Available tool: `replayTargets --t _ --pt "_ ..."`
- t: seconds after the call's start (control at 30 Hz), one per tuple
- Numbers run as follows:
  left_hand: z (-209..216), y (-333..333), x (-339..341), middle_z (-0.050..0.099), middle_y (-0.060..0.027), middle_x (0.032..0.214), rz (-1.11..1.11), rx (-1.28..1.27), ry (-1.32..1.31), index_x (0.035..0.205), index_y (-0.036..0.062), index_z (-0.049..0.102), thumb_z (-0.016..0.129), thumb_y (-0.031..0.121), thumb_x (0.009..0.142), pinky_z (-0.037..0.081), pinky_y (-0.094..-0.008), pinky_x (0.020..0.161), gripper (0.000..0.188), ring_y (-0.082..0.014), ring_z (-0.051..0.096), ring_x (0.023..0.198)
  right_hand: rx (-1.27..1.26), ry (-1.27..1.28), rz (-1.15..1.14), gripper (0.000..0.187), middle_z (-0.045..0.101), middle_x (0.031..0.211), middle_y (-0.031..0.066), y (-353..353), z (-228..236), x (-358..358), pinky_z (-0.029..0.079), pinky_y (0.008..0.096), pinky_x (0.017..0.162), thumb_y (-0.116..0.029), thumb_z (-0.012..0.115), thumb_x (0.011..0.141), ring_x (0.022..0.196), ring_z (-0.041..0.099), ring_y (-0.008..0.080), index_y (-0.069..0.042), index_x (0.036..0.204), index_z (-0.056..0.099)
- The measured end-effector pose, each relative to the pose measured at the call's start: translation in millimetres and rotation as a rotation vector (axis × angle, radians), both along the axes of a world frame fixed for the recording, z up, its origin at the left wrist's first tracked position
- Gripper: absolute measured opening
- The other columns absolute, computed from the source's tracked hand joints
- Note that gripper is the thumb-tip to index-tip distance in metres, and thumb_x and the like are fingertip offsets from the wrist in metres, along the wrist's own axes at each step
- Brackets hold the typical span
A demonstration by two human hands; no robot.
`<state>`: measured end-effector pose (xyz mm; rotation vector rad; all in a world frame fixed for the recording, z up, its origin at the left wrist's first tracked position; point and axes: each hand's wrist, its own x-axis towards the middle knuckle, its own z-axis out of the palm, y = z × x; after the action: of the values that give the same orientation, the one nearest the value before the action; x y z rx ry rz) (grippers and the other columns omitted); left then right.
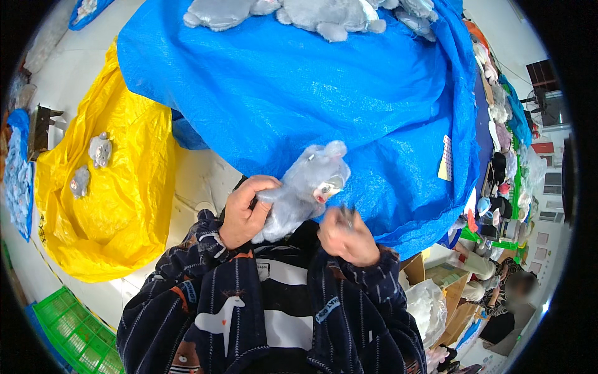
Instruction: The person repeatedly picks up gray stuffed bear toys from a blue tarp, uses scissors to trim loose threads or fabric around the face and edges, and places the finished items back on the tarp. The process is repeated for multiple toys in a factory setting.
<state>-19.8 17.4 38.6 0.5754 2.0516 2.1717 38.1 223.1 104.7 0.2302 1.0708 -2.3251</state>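
A grey plush toy [291, 206] with rounded ears and a small pale face patch is held in front of my body. My left hand [245, 210] is closed around the toy's side, thumb and fingers pinching the grey fur. To the right of the toy's face, my right hand [349, 235] is curled and blurred by motion. Something small and dark shows at its fingertips, too smeared to name. Whether that hand touches the toy I cannot tell.
A large blue sheet [299, 100] spreads ahead, with several grey plush pieces [324, 15] at its far edge. To the left, a yellow sheet [134, 187] bears two small grey toys [99, 149]. A green crate [78, 330] stands lower left; a person [520, 299] is at the right.
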Motion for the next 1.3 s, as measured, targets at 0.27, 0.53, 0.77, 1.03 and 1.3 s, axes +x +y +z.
replayTargets --t 0.27,0.53,0.77,1.03,1.3 --pt "-1 3 -2 0.058 -0.0140 0.096 0.031 -0.089 0.196 0.096 0.0035 0.055 0.052 -0.002 0.075 0.045 -0.0312 0.076 0.022 -0.0263 0.058 0.086 1.531 0.753 -0.109 0.040 0.056 0.080 0.0095 -7 -5 4 0.046 0.0307 0.056 -0.015 0.068 0.073 0.065 0.057 0.0230 -0.004 0.109 0.055" --pt "1 3 -1 0.058 -0.0139 0.095 0.036 -0.093 0.198 0.095 0.0033 0.056 0.050 -0.005 0.071 0.046 -0.0310 0.075 0.025 -0.0265 0.058 0.085 1.730 1.016 -0.122 0.039 0.057 0.085 0.0066 -24 -15 -16 0.047 0.0319 0.057 -0.014 0.069 0.070 0.067 0.057 0.0221 -0.007 0.106 0.057" --pt "1 4 1 0.058 -0.0147 0.094 0.058 -0.155 0.268 0.093 0.0031 0.057 0.051 -0.006 0.069 0.046 -0.0319 0.074 0.027 -0.0280 0.058 0.084 1.286 0.694 -0.224 0.027 0.060 0.086 0.0093 -32 -19 -19 0.047 0.0270 0.061 -0.011 0.066 0.076 0.071 0.059 0.0212 -0.001 0.100 0.059" --pt "-6 9 6 0.058 -0.0142 0.095 0.093 -0.071 0.176 0.093 0.0018 0.054 0.051 -0.003 0.076 0.045 -0.0307 0.075 0.017 -0.0245 0.057 0.086 1.184 0.732 -0.178 0.015 0.054 0.075 0.0116 -39 -34 -34 0.043 0.0283 0.058 -0.012 0.062 0.080 0.063 0.054 0.0186 -0.002 0.088 0.056" --pt "-11 1 0 0.052 -0.0128 0.105 0.115 0.279 -0.095 0.099 0.0018 0.046 0.050 0.002 0.086 0.040 -0.0275 0.081 0.013 -0.0153 0.050 0.092 0.881 0.522 0.204 0.017 0.058 0.070 0.0057 -11 -19 6 0.043 0.0259 0.058 -0.013 0.067 0.076 0.064 0.053 0.0107 0.000 0.081 0.058"
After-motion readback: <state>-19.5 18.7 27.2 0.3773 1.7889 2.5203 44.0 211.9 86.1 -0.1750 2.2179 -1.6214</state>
